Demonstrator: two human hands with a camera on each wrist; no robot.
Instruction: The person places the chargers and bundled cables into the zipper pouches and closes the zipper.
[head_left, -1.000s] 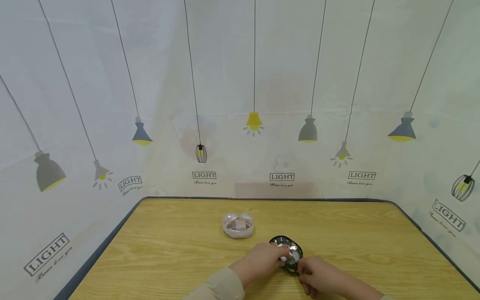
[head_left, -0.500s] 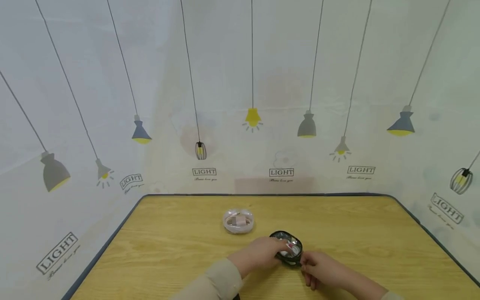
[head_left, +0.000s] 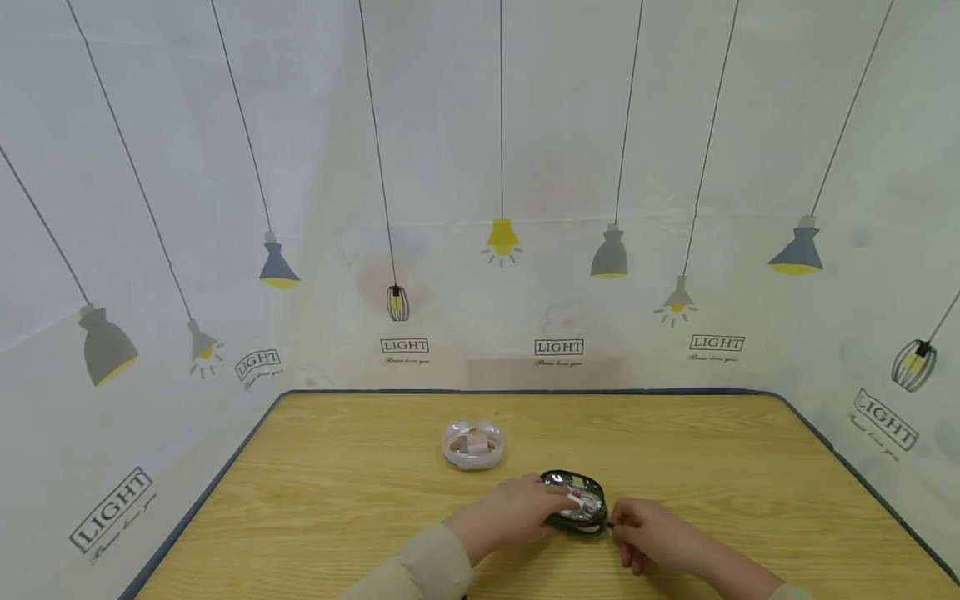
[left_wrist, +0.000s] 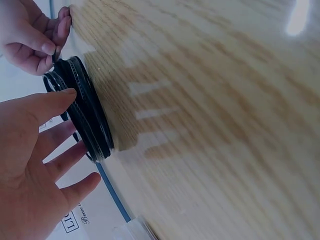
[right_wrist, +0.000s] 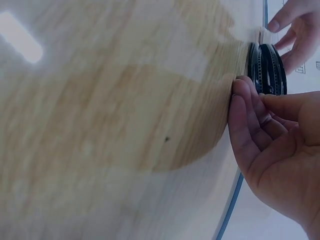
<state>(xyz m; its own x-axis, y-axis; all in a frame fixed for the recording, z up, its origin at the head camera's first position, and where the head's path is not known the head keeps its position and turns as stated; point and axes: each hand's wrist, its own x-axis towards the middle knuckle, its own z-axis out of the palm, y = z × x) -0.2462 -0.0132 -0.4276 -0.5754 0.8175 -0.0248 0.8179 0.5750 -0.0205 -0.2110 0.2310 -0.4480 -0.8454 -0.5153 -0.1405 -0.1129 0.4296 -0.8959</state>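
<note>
A small black zippered case (head_left: 572, 480) with a clear top stands on the wooden table, right of centre in the head view. Something white with a bit of red shows through the top. My left hand (head_left: 517, 510) holds the case from its left side, thumb on the zipped edge (left_wrist: 87, 112) and fingers spread over the other face in the left wrist view. At the opposite end, my right hand (head_left: 651, 533) pinches the zipper pull (left_wrist: 55, 56) between thumb and forefinger. The other right fingers curl beneath, low over the tabletop in the right wrist view.
Behind the left hand, a clear rounded case (head_left: 455, 457) holds a pale pink cable and plug (head_left: 477, 443). The wooden table (head_left: 337, 483) ends at a dark blue edge, with a white lamp-print cloth (head_left: 450, 167) rising behind and at both sides.
My right hand has drawn slightly to the right with the zipper pull, opening a small gap from the case. The left hand keeps its hold. The head view has shifted a little.
</note>
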